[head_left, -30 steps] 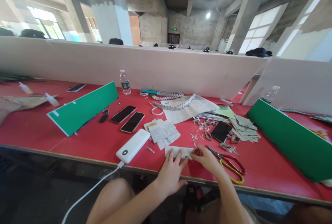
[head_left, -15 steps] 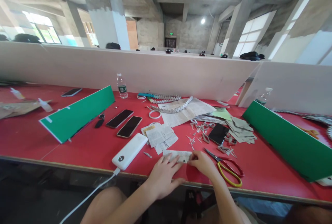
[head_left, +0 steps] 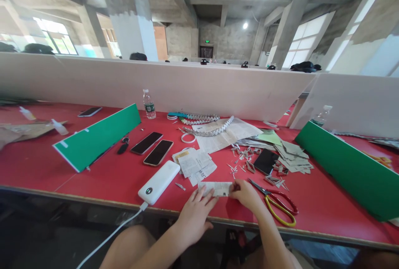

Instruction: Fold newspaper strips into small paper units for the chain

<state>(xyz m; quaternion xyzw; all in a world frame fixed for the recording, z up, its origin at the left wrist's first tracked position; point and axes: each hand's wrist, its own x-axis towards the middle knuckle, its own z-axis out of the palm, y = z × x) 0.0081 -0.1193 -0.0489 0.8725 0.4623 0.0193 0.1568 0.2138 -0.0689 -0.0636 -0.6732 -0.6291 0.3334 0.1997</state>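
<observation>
One narrow, white, printed paper strip (head_left: 222, 188) lies on the red tabletop (head_left: 321, 202) under the person's two hands. The left hand (head_left: 195, 215) has its fingers spread apart, laid over the strip's left part; the right hand (head_left: 245, 195) has thumb and fingertips together, clamped on its right end. Just right of the right hand lies one pair of metal scissors (head_left: 266, 194) with one red and one yellow handle. Beyond that hand rests one flat, black, rectangular device (head_left: 265, 161) near folded paper pieces (head_left: 249, 166), too many to count. Left of the left hand sits one rounded white power bank (head_left: 159, 182) with one cable; beyond it, two dark-screened phones (head_left: 158, 152) lie side by side.
</observation>
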